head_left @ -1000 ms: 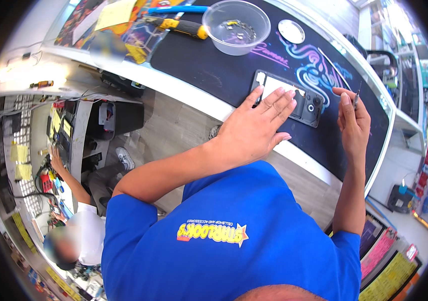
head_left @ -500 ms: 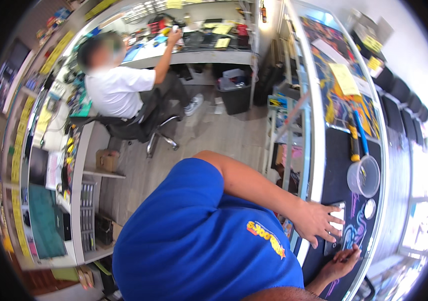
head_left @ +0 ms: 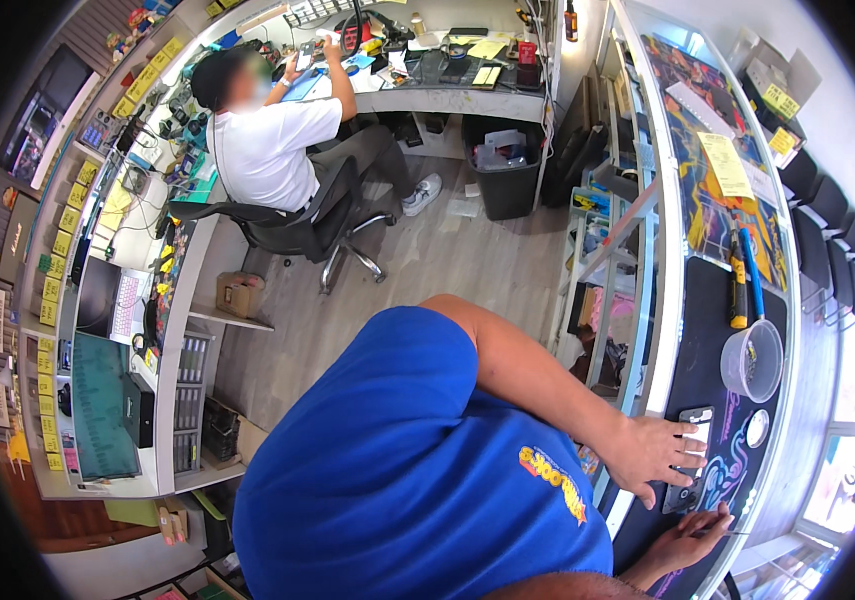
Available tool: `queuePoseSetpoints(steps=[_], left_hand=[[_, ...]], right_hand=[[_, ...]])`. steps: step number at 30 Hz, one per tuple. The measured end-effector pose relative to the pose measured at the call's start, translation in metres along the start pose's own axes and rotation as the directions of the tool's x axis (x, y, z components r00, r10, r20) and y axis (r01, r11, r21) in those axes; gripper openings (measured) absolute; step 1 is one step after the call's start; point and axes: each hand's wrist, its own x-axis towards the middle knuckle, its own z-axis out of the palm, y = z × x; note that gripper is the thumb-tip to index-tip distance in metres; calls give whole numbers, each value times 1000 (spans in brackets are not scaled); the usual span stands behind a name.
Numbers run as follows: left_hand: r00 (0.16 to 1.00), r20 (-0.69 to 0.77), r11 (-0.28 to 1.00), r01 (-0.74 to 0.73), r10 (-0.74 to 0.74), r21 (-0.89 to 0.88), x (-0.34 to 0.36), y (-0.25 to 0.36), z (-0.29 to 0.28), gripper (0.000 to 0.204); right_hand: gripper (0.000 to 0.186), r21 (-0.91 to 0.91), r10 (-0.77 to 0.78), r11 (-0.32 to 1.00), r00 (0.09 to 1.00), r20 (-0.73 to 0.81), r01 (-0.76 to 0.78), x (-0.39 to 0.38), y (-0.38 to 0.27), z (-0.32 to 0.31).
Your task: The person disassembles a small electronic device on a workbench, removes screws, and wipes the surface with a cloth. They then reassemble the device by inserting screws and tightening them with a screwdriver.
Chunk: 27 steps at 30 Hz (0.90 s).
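Observation:
My left hand (head_left: 655, 455) rests with fingers spread over the dark phone (head_left: 686, 492) on the black mat (head_left: 697, 330), covering part of its pale inner panel. My right hand (head_left: 687, 543), just below the phone, is closed on a thin metal tool (head_left: 734, 532), partly hidden by the fingers. A small round pale lid (head_left: 757, 428) lies beside the phone. Farther along the mat are a clear tub (head_left: 752, 365) with small items inside, a yellow-black tool (head_left: 736, 295) and a blue tool (head_left: 755, 295).
A co-worker (head_left: 272, 155) in a white shirt sits in a swivel chair at a cluttered counter (head_left: 467, 98), both hands raised over it. A black bin (head_left: 502, 185) stands beneath. Glass shelving (head_left: 597, 250) borders my bench. Black waiting chairs (head_left: 817, 250) stand beyond it.
The view has swung left from looking straight down at the bench toward the co-worker and room. My left hand stays on the phone. The co-worker's hand has risen from the counter.

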Motion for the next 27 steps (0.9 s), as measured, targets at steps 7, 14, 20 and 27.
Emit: queuePoseSetpoints(steps=[7, 14, 20, 27], left_hand=[[1000, 15, 999, 17, -18, 28, -1, 0, -10, 74], [999, -34, 1000, 3, -4, -11, -7, -2, -45, 63], [994, 110, 994, -16, 4, 104, 33, -36, -64, 63], [931, 363, 996, -54, 23, 77, 67, -44, -94, 75]], right_hand=[[42, -17, 10, 1000, 999, -38, -11, 4, 2, -1], [33, 90, 37, 995, 999, 8, -38, -1, 2, 4], [39, 152, 62, 986, 998, 21, -65, 6, 1, 3], [39, 139, 50, 989, 999, -14, -48, 4, -7, 11]])
